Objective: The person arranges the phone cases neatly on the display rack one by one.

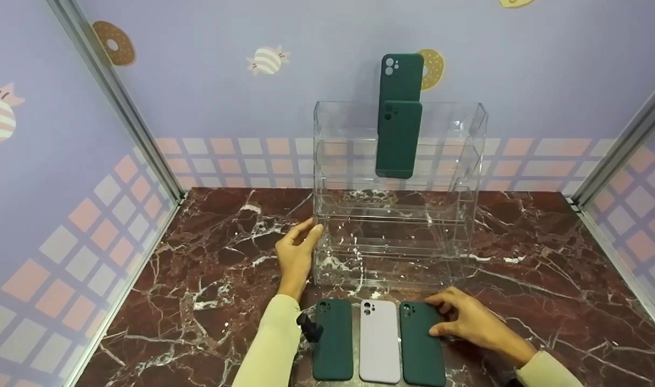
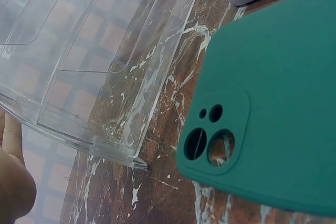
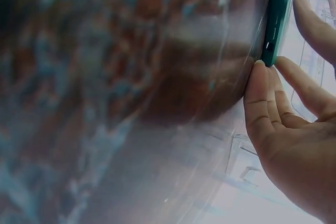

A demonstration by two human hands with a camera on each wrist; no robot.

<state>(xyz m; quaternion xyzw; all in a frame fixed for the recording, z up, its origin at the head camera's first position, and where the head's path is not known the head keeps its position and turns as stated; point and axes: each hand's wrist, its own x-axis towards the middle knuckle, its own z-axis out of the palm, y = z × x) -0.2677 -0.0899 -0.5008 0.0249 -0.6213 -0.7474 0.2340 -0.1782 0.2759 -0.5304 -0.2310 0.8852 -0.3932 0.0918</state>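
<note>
My left hand (image 1: 295, 255) touches the left side of a clear tiered acrylic display rack (image 1: 397, 217), with fairly straight fingers. Two dark green phone cases stand in the rack: a rear one (image 1: 405, 75) and a front one (image 1: 399, 140) partly covering it. Three more lie in a row before the rack: a left green case (image 1: 333, 344), a pale lilac case (image 1: 379, 344) and a right green case (image 1: 420, 349). At the right green case's upper right corner, my right hand (image 3: 299, 129) touches the edge with its fingertips. Its thumb stands slightly off the case's face.
Everything stands on a red-brown marbled tabletop (image 1: 214, 279). Behind it rises a lilac wall (image 1: 209, 70) with printed sweets and pink and white tiles. Side panels with metal frame posts (image 1: 124, 107) close in the left and right.
</note>
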